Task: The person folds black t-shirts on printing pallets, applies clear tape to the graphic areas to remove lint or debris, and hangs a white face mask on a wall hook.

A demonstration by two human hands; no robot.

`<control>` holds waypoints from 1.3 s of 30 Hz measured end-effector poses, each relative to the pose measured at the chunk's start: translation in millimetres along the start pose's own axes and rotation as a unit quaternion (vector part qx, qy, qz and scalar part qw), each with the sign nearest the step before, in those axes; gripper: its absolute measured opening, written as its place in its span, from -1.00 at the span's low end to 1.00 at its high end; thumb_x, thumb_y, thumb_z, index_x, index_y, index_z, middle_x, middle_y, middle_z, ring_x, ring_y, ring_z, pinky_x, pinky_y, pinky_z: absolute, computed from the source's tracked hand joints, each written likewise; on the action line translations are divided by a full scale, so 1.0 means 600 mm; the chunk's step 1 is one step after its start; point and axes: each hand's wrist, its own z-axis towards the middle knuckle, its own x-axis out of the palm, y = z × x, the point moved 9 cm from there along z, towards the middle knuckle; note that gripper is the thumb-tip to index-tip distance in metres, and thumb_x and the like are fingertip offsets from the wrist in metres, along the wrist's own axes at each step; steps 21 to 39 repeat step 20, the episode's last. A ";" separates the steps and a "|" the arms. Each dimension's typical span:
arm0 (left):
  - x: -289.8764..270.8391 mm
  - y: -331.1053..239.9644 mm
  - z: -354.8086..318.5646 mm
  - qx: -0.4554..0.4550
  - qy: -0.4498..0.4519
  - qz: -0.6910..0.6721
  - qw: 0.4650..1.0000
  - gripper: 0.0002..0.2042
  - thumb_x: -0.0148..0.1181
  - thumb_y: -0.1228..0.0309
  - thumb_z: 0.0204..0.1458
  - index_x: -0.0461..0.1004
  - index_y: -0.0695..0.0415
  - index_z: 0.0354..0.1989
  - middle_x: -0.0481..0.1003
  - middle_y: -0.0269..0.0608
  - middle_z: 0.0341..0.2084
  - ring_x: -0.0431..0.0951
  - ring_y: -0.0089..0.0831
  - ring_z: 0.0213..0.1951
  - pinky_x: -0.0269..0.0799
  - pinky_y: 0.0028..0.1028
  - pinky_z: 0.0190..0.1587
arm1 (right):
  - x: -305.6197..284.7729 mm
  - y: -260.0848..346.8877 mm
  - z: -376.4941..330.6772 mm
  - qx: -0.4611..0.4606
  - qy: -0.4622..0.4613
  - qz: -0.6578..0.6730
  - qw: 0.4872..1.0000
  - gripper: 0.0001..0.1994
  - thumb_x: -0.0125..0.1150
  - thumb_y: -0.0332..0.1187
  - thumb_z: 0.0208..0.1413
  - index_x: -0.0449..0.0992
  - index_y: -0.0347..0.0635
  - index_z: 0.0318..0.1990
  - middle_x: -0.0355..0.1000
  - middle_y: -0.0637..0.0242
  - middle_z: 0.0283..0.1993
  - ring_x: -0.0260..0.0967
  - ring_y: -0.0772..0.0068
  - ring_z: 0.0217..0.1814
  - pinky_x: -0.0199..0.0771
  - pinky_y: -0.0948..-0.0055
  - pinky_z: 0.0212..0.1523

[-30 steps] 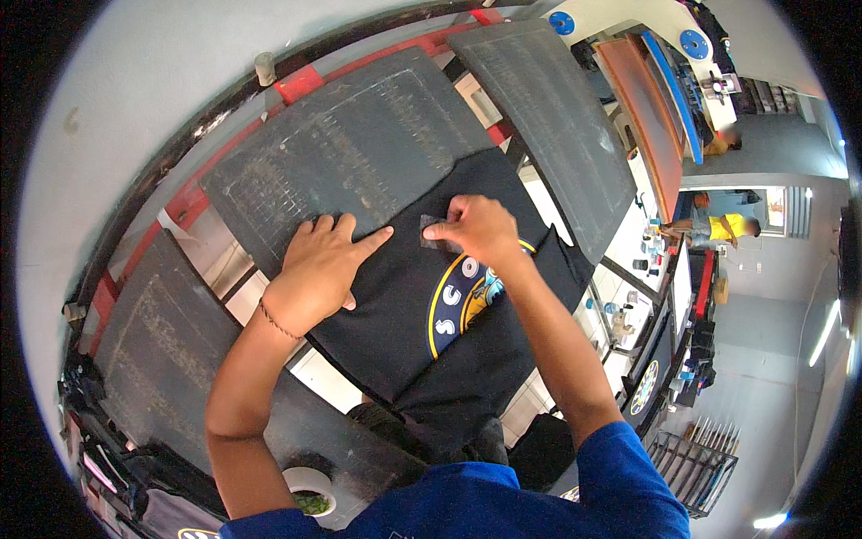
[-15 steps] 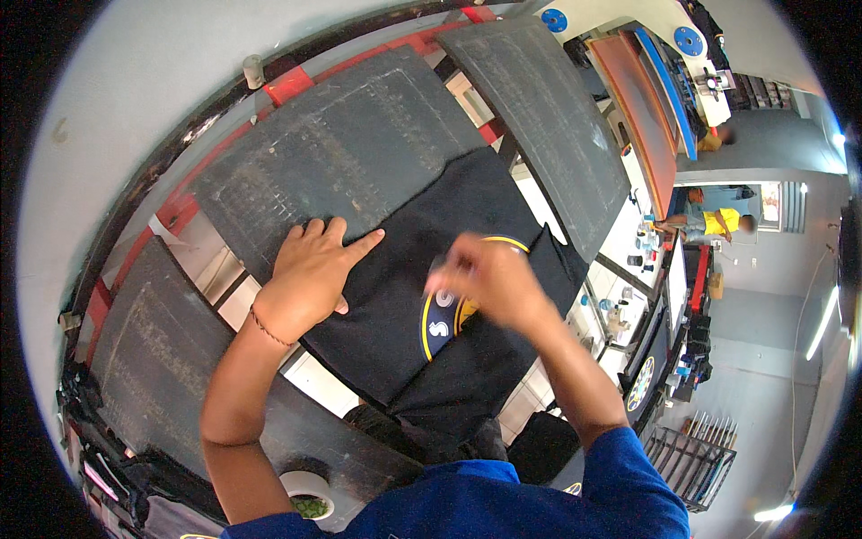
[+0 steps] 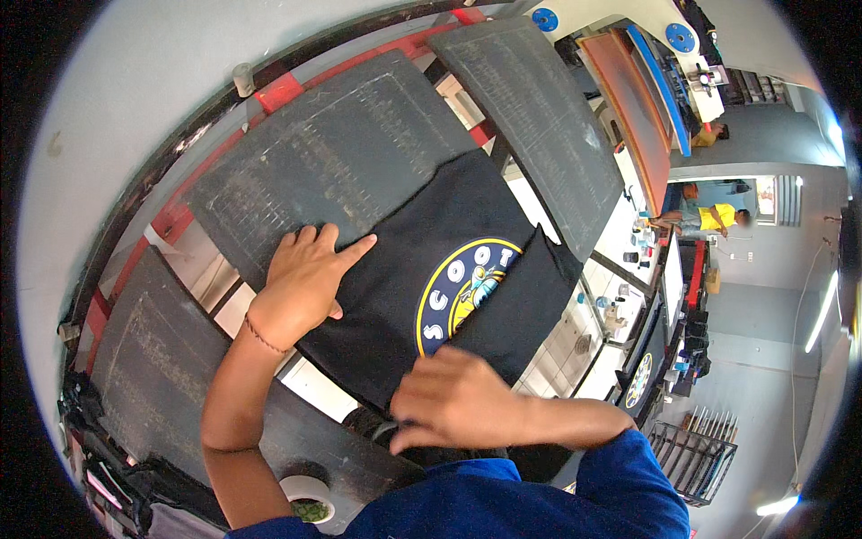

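Note:
A black T-shirt [image 3: 395,287] lies over the near part of a dark grey flat board [image 3: 341,135]. Its round yellow, navy and white print [image 3: 435,301] shows only in part, cut off by a fold running across it. At the shirt's left edge my left hand [image 3: 303,274] rests flat with its fingers spread, partly on the board. Over the near end of the shirt, just below the print, is my right hand [image 3: 458,400], slightly blurred. Its fingers are curled in toward the thumb, and whatever they hold is hidden.
More grey boards [image 3: 539,117] stand on either side, on a red and black frame [image 3: 278,92]. A tape roll [image 3: 307,494] with green stuff inside sits near my left elbow. Farther right are a brown screen frame [image 3: 633,117], a wire rack [image 3: 687,463] and a person in yellow [image 3: 718,217].
My right hand has moved from over the print toward me and slightly left, uncovering the print. My left hand stays at the shirt's left edge.

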 end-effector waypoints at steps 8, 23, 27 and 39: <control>-0.008 -0.003 0.001 0.001 0.000 -0.004 1.000 0.01 0.62 0.33 -0.41 0.31 -0.24 0.42 0.40 -0.15 -0.10 0.44 -0.12 0.01 0.33 -0.19 0.11 | -0.064 -0.437 -0.003 0.437 -0.085 -0.098 0.890 -0.43 0.46 0.24 -0.11 0.56 -0.17 -0.38 0.54 0.19 -0.46 0.57 0.12 -0.35 0.49 0.20 -0.30; 0.000 0.005 0.001 0.003 0.002 0.007 1.000 0.04 0.63 0.32 -0.42 0.29 -0.27 0.43 0.40 -0.14 -0.09 0.43 -0.12 0.03 0.35 -0.19 0.09 | -0.200 -0.428 -0.043 0.321 -0.326 0.237 0.857 -0.67 0.47 -0.10 0.13 0.47 -0.10 -0.33 0.53 0.40 -0.42 0.44 0.50 -0.34 0.46 0.47 -0.25; 0.000 0.005 0.001 0.003 0.002 0.007 1.000 0.04 0.63 0.32 -0.42 0.29 -0.27 0.43 0.40 -0.14 -0.09 0.43 -0.12 0.03 0.35 -0.19 0.09 | -0.200 -0.428 -0.043 0.321 -0.326 0.237 0.857 -0.67 0.47 -0.10 0.13 0.47 -0.10 -0.33 0.53 0.40 -0.42 0.44 0.50 -0.34 0.46 0.47 -0.25; 0.000 0.005 0.001 0.003 0.002 0.007 1.000 0.04 0.63 0.32 -0.42 0.29 -0.27 0.43 0.40 -0.14 -0.09 0.43 -0.12 0.03 0.35 -0.19 0.09 | -0.200 -0.428 -0.043 0.321 -0.326 0.237 0.857 -0.67 0.47 -0.10 0.13 0.47 -0.10 -0.33 0.53 0.40 -0.42 0.44 0.50 -0.34 0.46 0.47 -0.25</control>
